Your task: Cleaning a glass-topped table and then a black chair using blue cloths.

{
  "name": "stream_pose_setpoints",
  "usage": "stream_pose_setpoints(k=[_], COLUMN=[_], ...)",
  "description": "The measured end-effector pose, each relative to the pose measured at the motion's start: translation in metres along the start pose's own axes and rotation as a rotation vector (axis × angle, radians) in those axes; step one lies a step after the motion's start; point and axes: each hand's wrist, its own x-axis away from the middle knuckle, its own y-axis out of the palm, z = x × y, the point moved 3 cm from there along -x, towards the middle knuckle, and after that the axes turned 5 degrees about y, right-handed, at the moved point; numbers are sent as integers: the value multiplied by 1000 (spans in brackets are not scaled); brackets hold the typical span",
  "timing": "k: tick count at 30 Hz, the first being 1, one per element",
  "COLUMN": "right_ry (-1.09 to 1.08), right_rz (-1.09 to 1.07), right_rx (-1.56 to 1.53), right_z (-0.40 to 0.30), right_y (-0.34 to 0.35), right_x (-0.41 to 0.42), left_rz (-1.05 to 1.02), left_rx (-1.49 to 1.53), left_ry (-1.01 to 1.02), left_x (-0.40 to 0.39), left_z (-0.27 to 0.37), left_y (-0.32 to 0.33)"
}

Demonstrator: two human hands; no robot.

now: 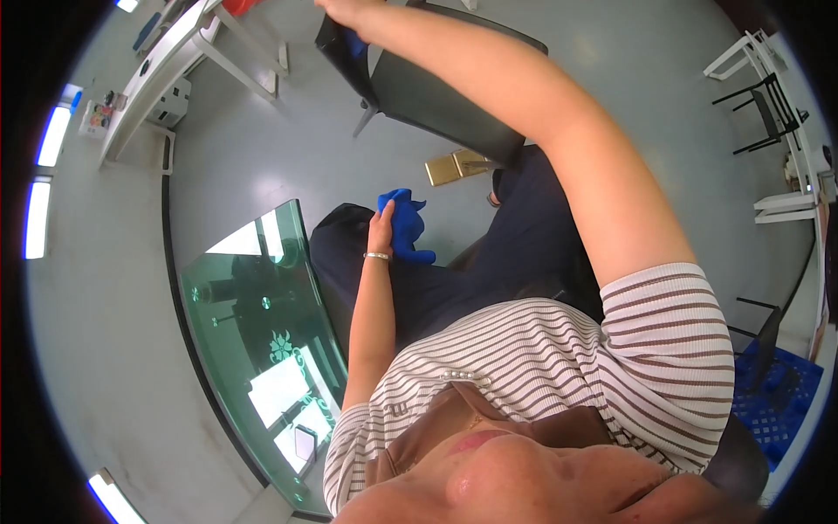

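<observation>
My left hand (382, 229), with a bracelet at its wrist, grips a crumpled blue cloth or glove (407, 226) above my dark trousers. Stretched far forward, my right hand (344, 12) is at the top edge of the picture, at the raised end of a dark chair (452, 85). Something blue (355, 44) shows just below that hand; whether the fingers hold it is hidden. The chair's broad seat lies partly behind my right forearm.
A green glass table (245, 327) stands at my left, with a phone-like object (305, 443) on it. Gold-coloured pads (444, 170) are on the floor ahead. A white table (160, 62) is at the upper left, a black chair (765, 112) at the upper right, a blue pallet (772, 406) at the lower right.
</observation>
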Motion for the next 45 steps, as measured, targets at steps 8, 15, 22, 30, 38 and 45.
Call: stream_pose_setpoints(k=[8,15,22,30,38,45], right_ry=[182,255,234,306,451,297], right_rz=[-13,-95,-80,30,152,-256], right_rx=[-274,-297,-233,-266,-321,-454], right_z=[-8,-20,-13,-24,4,38], right_y=[54,100,120,147,167,193], right_x=[112,152,153,111,50,-1], left_rz=[-84,-54,-107,-67,48,225], left_rx=[-150,-199,-55,45,51,-136], left_ry=[-72,152,155,86,48,70], left_x=[-18,-65,-69,-70,-55,-59], left_z=[-23,-77,-85,-91,-69,-52], left_y=[29,32,34,23,30,-9])
